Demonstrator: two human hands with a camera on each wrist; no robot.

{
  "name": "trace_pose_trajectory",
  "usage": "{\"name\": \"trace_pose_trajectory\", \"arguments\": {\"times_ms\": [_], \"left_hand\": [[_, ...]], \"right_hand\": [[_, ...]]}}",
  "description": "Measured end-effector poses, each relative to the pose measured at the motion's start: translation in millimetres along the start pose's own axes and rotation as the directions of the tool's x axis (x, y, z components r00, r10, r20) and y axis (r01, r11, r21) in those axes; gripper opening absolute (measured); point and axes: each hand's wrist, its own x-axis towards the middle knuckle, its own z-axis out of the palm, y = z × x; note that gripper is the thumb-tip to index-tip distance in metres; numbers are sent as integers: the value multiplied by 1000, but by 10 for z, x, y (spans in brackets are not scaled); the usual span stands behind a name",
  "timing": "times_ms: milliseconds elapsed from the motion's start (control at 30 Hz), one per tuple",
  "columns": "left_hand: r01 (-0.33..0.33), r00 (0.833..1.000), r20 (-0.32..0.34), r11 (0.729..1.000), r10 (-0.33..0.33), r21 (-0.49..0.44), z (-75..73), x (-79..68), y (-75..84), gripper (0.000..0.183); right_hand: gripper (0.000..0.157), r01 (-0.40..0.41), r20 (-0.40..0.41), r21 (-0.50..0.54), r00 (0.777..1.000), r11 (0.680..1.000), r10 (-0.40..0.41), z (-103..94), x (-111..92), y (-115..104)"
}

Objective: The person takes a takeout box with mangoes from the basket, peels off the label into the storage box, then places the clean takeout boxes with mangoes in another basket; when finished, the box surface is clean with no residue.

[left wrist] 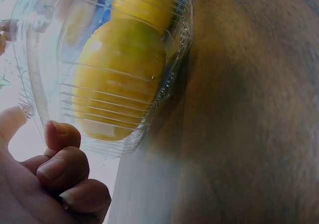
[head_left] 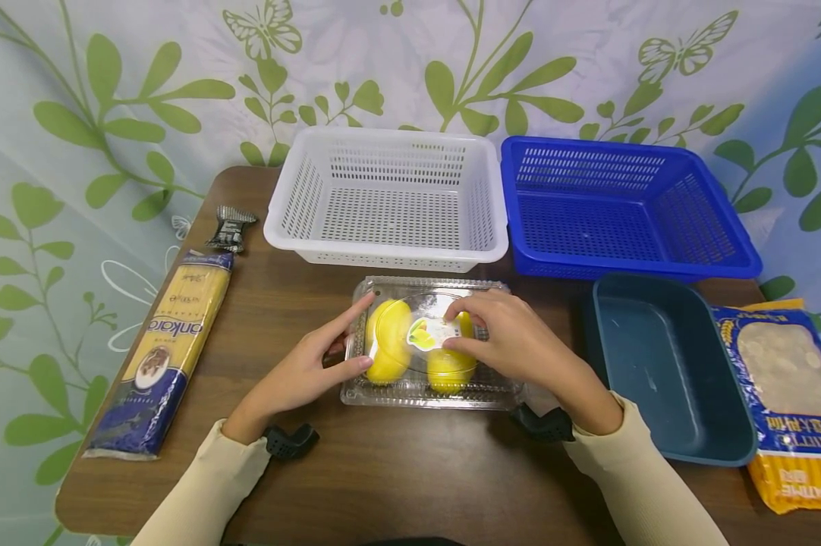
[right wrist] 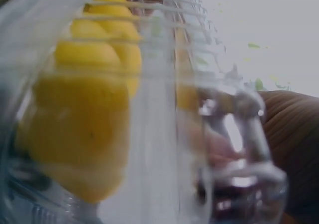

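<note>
A clear plastic clamshell container [head_left: 424, 396] with a lid lies on the table before me, holding several yellow, lemon-like fruits [head_left: 388, 345]. A white label [head_left: 420, 335] with a fruit picture is on its top. My left hand [head_left: 308, 371] holds the container's left side, index finger and thumb on the lid's edge. In the left wrist view its other fingers curl against the rim. My right hand [head_left: 513, 330] reaches over the lid from the right, thumb and index fingertips at the label's right part. A pinch cannot be made out; that hand is mostly hidden in the right wrist view.
Behind the container stand a white basket [head_left: 386, 254] and a blue basket [head_left: 629, 269]. A dark teal bin [head_left: 656, 379] stands to the right, beside a blue-and-yellow pasta bag [head_left: 793, 417]. Spaghetti [head_left: 171, 349] and a small dark wrapped packet [head_left: 231, 227] lie at the left.
</note>
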Motion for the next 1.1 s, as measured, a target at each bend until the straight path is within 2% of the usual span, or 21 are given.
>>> {"name": "trace_pose_trajectory", "arguments": {"times_ms": [700,967,1100], "left_hand": [[-4,1000,13,1000,4,-7,-9,-2,26,79],[-9,1000,7,1000,9,15,-10,1,3,79],[-5,1000,6,1000,5,11,-14,-1,9,79]], "right_hand": [[23,29,-20,26,999,999,-28,-5,-16,-11],[17,83,-79,26,994,996,-81,-25,-42,-38],[17,84,-95,23,992,996,-82,-57,-57,-45]]}}
